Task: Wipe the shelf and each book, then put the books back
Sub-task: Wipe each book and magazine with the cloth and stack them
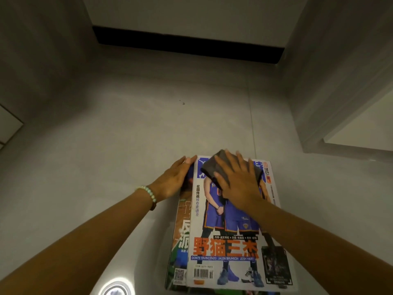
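A basketball magazine [234,241] with orange Chinese lettering lies on top of a small stack on the grey floor. Under it a second magazine [180,237] with a green cover sticks out on the left. My right hand [238,179] lies flat with spread fingers on a folded dark grey cloth [210,167], pressing it onto the top cover's upper part. My left hand [172,179], a bead bracelet on its wrist, rests with straight fingers against the stack's upper left corner.
The grey floor [127,135] stretches ahead to a white cabinet with a dark gap [187,43] under it. A white door frame [340,128] stands on the right. A round light reflection [116,289] shines on the floor near the stack's lower left.
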{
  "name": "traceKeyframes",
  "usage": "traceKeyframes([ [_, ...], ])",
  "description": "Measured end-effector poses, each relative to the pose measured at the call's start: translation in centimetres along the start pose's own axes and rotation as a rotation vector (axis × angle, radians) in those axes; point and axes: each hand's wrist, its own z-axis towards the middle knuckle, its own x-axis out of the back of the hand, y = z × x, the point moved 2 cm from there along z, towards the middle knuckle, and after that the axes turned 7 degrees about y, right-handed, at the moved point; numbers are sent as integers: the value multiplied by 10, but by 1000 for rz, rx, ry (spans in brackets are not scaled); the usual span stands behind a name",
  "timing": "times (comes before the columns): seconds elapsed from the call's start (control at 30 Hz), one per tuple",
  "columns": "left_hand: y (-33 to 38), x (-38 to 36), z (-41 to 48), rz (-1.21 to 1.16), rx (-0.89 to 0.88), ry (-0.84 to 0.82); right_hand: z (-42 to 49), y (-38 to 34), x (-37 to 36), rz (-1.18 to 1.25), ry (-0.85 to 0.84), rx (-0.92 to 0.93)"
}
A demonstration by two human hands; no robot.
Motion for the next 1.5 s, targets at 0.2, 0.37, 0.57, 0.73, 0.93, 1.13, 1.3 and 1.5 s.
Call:
traceKeyframes([
  [0.2,-5,-4,-4,364,-65,32,-60,-15,1,116,-64,511],
  [0.37,-8,-18,-6,2,-7,34,-48,43,11,14,-38,-87],
  [0.57,-9,-30,-12,120,-52,152,-116,-35,-2,89,-78,478],
  [0.73,-14,-47,-39,359,-267,355,-102,4,5,134,-27,227],
  [0.93,-20,-55,-59,601,-345,211,-157,-40,-2,71,-29,535],
  [1.13,-10,-59,-62,597,-258,202,-137,11,3,78,19,203],
  [1.3,-11,-65,-60,555,-226,252,-164,-39,-5,61,30,197],
  [1.5,-14,-72,-60,655,-253,320,-166,7,1,113,73,98],
])
